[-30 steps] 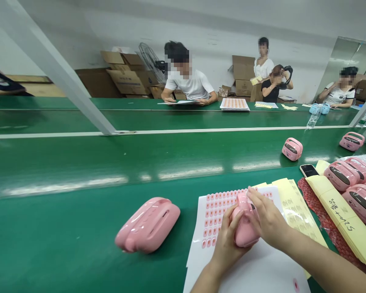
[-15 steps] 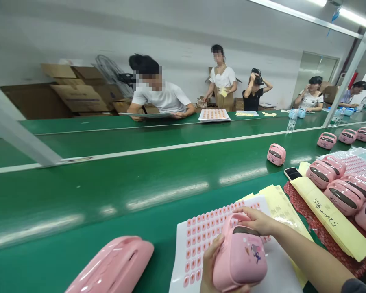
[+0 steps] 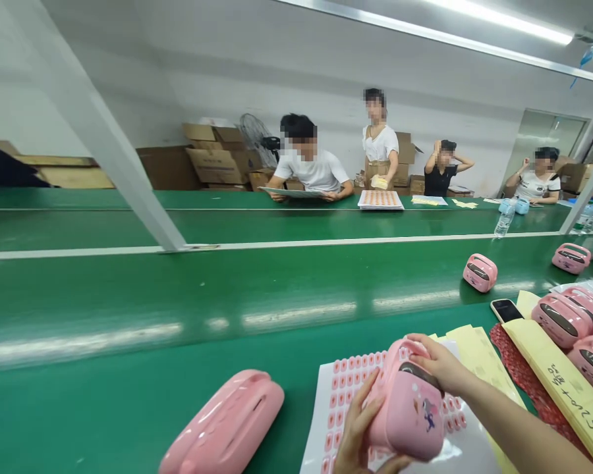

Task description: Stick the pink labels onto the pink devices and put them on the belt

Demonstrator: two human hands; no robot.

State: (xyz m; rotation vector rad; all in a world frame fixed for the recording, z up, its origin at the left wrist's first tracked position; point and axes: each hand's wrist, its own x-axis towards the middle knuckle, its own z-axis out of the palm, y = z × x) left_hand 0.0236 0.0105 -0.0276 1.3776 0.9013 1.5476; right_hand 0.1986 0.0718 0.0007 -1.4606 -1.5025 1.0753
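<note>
Both of my hands hold a pink plastic device (image 3: pixel 409 408) with a dark window and a small cartoon print. It is raised just above a white sheet of small pink stickers (image 3: pixel 346 395). My left hand (image 3: pixel 358 428) cups its lower left side, fingers wrapped round it. My right hand (image 3: pixel 437 362) presses on its top edge with curled fingers. A second pink device (image 3: pixel 225 424) lies on its face on the green table to the left, apart from my hands.
Yellow backing sheets (image 3: pixel 479 359), a phone (image 3: pixel 507 309) and several pink devices (image 3: pixel 568 319) lie at the right. One pink device (image 3: pixel 480 272) stands alone on the green belt (image 3: pixel 227 289). Across it, several people work near cardboard boxes (image 3: pixel 217 158). A white post (image 3: pixel 103 131) slants at left.
The device has been turned so its printed face shows, then lifted and tilted right. My right hand moved from its side to its top edge. The camera view shifted.
</note>
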